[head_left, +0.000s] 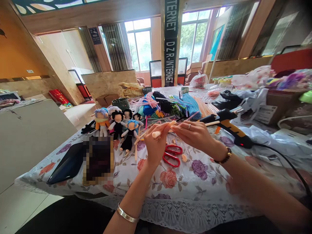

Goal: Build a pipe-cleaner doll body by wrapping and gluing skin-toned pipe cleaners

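Observation:
My left hand [156, 143] is closed on a peach pipe cleaner [156, 134], whose thick, rolled-looking end pokes out between the fingers. Close beside it, my right hand [195, 135] pinches the same peach material at the fingertips. A straight peach length [212, 123] sticks out past the right hand's knuckles; whether it joins the held piece is hidden. Red-handled scissors [172, 156] lie under the hands, with a small peach coil [184, 158] by them. To the right rests a black and orange glue gun [230, 128], its red light lit.
Several small dolls [117, 125] stand at the left, near a phone-like blurred object [98, 161] and a dark glossy tray [67, 164]. Coloured pipe cleaners [187, 105] are heaped behind the hands. The glue gun's black cord [282, 152] runs right over the flowered tablecloth [168, 177].

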`<state>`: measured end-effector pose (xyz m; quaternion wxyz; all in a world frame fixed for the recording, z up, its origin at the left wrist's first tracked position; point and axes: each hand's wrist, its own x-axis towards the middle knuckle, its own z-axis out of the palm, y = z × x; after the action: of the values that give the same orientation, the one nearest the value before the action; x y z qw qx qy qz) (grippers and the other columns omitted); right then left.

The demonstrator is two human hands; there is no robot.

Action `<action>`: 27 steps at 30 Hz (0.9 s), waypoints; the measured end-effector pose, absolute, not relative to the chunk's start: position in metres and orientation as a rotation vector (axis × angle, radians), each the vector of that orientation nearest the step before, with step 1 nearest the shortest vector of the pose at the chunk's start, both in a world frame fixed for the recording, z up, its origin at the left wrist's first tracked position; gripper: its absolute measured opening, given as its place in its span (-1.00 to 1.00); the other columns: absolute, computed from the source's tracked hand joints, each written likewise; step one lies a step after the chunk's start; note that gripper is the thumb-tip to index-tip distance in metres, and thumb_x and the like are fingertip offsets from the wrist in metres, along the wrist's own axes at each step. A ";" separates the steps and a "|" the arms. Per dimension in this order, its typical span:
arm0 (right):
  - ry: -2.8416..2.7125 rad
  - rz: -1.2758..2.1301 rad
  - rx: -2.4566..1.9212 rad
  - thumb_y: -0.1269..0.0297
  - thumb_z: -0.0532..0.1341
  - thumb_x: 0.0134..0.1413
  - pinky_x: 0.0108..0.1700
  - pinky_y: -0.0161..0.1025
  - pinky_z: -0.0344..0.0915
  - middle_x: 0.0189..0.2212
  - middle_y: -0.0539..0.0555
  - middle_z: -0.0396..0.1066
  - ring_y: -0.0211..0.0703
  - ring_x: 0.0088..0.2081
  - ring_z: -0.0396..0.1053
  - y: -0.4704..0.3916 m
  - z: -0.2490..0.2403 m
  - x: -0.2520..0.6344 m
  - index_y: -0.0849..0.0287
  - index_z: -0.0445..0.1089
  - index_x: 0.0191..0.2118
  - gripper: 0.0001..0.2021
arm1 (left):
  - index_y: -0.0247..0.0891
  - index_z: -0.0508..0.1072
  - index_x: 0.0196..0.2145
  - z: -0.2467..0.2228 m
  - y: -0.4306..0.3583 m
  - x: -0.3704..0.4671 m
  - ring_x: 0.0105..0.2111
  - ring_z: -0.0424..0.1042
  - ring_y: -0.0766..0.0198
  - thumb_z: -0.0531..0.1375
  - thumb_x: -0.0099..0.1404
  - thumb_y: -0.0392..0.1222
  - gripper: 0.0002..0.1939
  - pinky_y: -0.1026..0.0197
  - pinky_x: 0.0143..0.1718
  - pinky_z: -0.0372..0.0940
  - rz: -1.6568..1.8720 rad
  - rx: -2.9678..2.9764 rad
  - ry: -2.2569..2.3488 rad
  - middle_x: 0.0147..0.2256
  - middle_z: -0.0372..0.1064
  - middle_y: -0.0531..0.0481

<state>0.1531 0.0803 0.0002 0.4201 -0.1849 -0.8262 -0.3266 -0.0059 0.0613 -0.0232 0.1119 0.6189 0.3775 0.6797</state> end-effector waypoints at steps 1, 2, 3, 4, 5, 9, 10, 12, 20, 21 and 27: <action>-2.076 -0.851 -0.457 0.44 0.14 0.12 -0.39 -0.37 0.29 -0.49 -0.01 0.47 -0.32 -0.40 0.41 0.080 0.001 0.153 0.20 0.39 -0.25 -0.89 | -0.22 0.54 -0.29 -0.024 0.062 -0.006 -0.30 0.46 0.29 0.19 0.20 -0.11 -0.80 0.25 -0.27 0.35 1.991 1.810 1.117 -0.33 0.49 -0.04; -2.078 -0.886 -0.450 0.46 0.13 0.12 -0.39 -0.37 0.28 -0.49 -0.02 0.46 -0.32 -0.40 0.40 0.079 0.001 0.154 0.20 0.38 -0.24 -0.88 | -0.22 0.54 -0.29 -0.024 0.062 -0.006 -0.31 0.46 0.30 0.19 0.19 -0.11 -0.80 0.25 -0.28 0.35 1.991 1.810 1.124 -0.34 0.49 -0.04; -2.077 -0.916 -0.441 0.47 0.12 0.13 -0.40 -0.37 0.28 -0.50 -0.02 0.46 -0.32 -0.41 0.40 0.078 0.001 0.154 0.19 0.37 -0.23 -0.87 | -0.22 0.54 -0.30 -0.024 0.062 -0.005 -0.33 0.46 0.30 0.19 0.19 -0.11 -0.80 0.26 -0.29 0.35 1.993 1.816 1.128 -0.34 0.49 -0.04; -2.075 -0.938 -0.431 0.47 0.12 0.12 -0.41 -0.36 0.27 -0.49 -0.03 0.45 -0.32 -0.41 0.39 0.078 0.001 0.154 0.18 0.36 -0.21 -0.86 | -0.22 0.54 -0.30 -0.024 0.062 -0.005 -0.33 0.46 0.31 0.19 0.19 -0.11 -0.81 0.26 -0.29 0.35 1.997 1.827 1.130 -0.34 0.49 -0.04; -2.070 -0.954 -0.419 0.48 0.12 0.12 -0.42 -0.36 0.27 -0.48 -0.03 0.45 -0.32 -0.41 0.39 0.078 0.001 0.155 0.18 0.35 -0.20 -0.85 | -0.22 0.54 -0.30 -0.023 0.062 -0.005 -0.34 0.46 0.31 0.19 0.19 -0.12 -0.81 0.27 -0.30 0.34 2.003 1.843 1.130 -0.34 0.49 -0.03; -2.045 -1.015 -0.373 0.52 0.12 0.09 -0.43 -0.34 0.27 -0.46 -0.02 0.45 -0.32 -0.43 0.35 0.078 0.001 0.156 0.18 0.34 -0.19 -0.81 | -0.22 0.54 -0.30 -0.022 0.060 -0.005 -0.35 0.45 0.33 0.18 0.21 -0.16 -0.84 0.28 -0.28 0.33 1.987 1.951 1.112 -0.35 0.50 -0.02; -2.042 -1.026 -0.368 0.53 0.12 0.09 -0.42 -0.34 0.27 -0.45 -0.01 0.45 -0.32 -0.44 0.34 0.078 0.001 0.156 0.19 0.34 -0.19 -0.81 | -0.22 0.54 -0.30 -0.021 0.060 -0.005 -0.35 0.45 0.34 0.17 0.21 -0.17 -0.84 0.28 -0.28 0.32 1.969 1.977 1.113 -0.36 0.49 -0.02; -2.042 -1.028 -0.374 0.53 0.12 0.09 -0.41 -0.34 0.26 -0.44 -0.02 0.46 -0.33 -0.44 0.33 0.078 0.001 0.156 0.19 0.35 -0.20 -0.82 | -0.22 0.53 -0.29 -0.020 0.059 -0.005 -0.35 0.45 0.34 0.16 0.22 -0.18 -0.84 0.28 -0.27 0.31 1.923 2.013 1.121 -0.36 0.49 -0.01; -2.040 -0.939 -0.463 0.49 0.12 0.13 -0.35 -0.34 0.24 -0.37 -0.06 0.49 -0.35 -0.38 0.34 0.075 0.007 0.159 0.09 0.38 -0.22 -0.82 | -0.19 0.51 -0.26 -0.021 0.058 -0.008 -0.34 0.43 0.35 0.12 0.25 -0.20 -0.82 0.30 -0.29 0.28 1.785 2.148 1.191 -0.34 0.48 0.01; -2.042 -0.937 -0.470 0.48 0.13 0.13 -0.35 -0.34 0.24 -0.35 -0.06 0.49 -0.35 -0.37 0.34 0.075 0.007 0.160 0.09 0.38 -0.21 -0.83 | -0.19 0.51 -0.26 -0.021 0.058 -0.008 -0.33 0.44 0.35 0.12 0.25 -0.21 -0.82 0.30 -0.29 0.28 1.770 2.174 1.202 -0.34 0.48 0.01; -2.031 -0.924 -0.444 0.45 0.15 0.12 -0.36 -0.33 0.22 -0.33 -0.04 0.49 -0.33 -0.36 0.34 0.074 0.008 0.165 0.08 0.37 -0.22 -0.84 | -0.16 0.51 -0.28 -0.024 0.057 -0.006 -0.29 0.45 0.32 0.16 0.22 -0.18 -0.85 0.29 -0.25 0.30 1.728 2.241 1.290 -0.33 0.50 0.02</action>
<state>0.1648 0.0739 0.0084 0.4201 -0.1772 -0.8102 -0.3685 -0.0061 0.0573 -0.0239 0.0158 0.7204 0.4148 0.5556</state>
